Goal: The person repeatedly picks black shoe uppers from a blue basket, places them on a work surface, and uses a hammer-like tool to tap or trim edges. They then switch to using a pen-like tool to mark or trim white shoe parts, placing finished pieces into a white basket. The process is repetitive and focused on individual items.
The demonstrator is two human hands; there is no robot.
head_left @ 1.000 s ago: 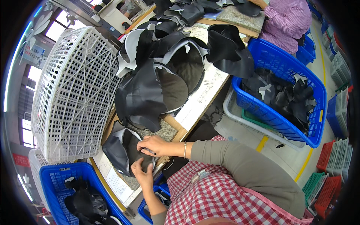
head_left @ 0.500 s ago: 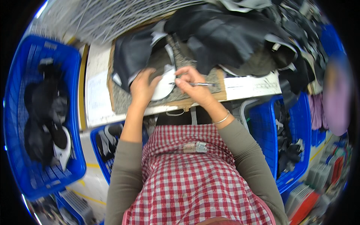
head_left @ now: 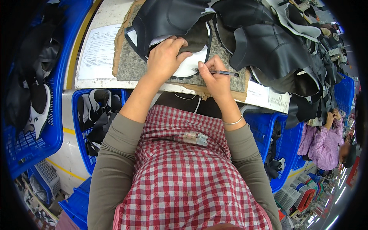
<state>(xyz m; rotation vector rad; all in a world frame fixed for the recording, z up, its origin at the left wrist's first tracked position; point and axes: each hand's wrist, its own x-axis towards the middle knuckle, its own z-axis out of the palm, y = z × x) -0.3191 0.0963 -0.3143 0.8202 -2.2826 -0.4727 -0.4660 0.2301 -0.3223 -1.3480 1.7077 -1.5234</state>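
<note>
A black leather piece (head_left: 168, 19), like a shoe or boot upper, lies on a grey speckled board (head_left: 132, 63), its dark inner side partly turned up. At its near end a white lining (head_left: 188, 64) faces upward. My left hand (head_left: 165, 57) grips the piece at the fold, fingertips tucked over the leather edge and thumb beside the white lining. My right hand (head_left: 216, 78) pinches a dark pen (head_left: 226, 73), its tip side toward the white lining's right edge. Whether the tip touches is hidden by my fingers.
More black leather pieces (head_left: 264, 46) are heaped right of the board. A printed sheet (head_left: 97, 51) lies to its left. Blue baskets holding similar pieces stand at the far left (head_left: 57, 130), below the table (head_left: 82, 134) and at right (head_left: 289, 142). A co-worker in a pink checked top (head_left: 326, 147) is at far right.
The view has shifted, so the board and leather appear higher. My left hand still grips the piece and the pen stays in my right hand, at the white lining's edge.
</note>
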